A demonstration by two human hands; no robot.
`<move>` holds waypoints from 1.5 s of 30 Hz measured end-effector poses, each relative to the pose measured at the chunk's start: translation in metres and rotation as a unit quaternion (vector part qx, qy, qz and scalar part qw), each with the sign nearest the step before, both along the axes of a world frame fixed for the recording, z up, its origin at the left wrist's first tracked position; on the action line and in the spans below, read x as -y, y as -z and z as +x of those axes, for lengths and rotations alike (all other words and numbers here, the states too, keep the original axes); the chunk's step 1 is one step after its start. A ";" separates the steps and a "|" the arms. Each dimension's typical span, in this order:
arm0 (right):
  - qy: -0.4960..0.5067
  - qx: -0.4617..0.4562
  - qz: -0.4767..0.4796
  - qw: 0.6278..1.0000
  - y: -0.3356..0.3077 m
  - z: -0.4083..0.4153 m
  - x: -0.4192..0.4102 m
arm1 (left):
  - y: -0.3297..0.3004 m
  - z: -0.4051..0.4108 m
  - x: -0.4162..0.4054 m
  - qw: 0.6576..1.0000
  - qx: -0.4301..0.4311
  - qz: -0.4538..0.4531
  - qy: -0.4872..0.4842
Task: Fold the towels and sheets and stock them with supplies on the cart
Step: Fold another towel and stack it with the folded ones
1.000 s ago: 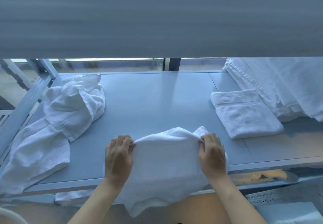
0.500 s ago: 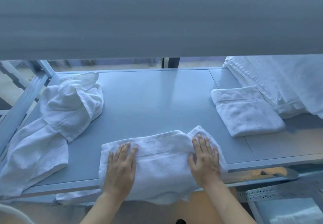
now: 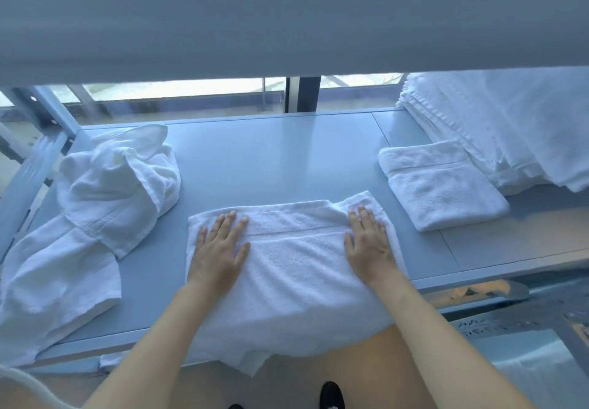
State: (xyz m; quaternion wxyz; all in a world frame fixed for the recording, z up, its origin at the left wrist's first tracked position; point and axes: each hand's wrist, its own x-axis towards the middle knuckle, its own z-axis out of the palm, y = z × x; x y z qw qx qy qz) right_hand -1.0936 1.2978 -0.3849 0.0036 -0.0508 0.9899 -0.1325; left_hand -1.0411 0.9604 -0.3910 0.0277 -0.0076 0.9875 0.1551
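A white towel (image 3: pixel 296 268) lies across the front of the grey shelf (image 3: pixel 274 160) of the cart, folded over once, its near edge hanging over the shelf's lip. The left hand (image 3: pixel 220 249) and the right hand (image 3: pixel 369 243) both rest flat on it with fingers straight, pressing the fold down near its two ends; neither grasps the cloth. The fold looks uneven: the far right corner pokes out beyond the upper layer.

To the right, one folded towel (image 3: pixel 443 185) sits squared off on the shelf, just beside a stack of folded linen (image 3: pixel 510 128) at the far right. To the left, a heap of crumpled towels (image 3: pixel 95 217) lies unfolded, part of it draped toward the shelf's edge.

By this showing the task is at an early-to-middle stage: one small towel and the stack appear finished, the towel under the hands needs at least another fold, and the crumpled heap waits. No supplies are visible here.
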 end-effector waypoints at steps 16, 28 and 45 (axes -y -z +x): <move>0.157 0.026 0.040 0.986 0.025 0.104 0.017 | 0.012 0.095 0.002 0.997 -0.013 -0.006 0.072; 0.012 -0.017 -0.007 1.000 0.000 -0.016 0.002 | 0.000 -0.021 -0.009 0.999 -0.010 -0.005 0.038; 0.018 0.001 0.008 1.000 0.010 -0.105 0.020 | -0.006 0.022 -0.071 0.985 -0.024 -0.068 -0.159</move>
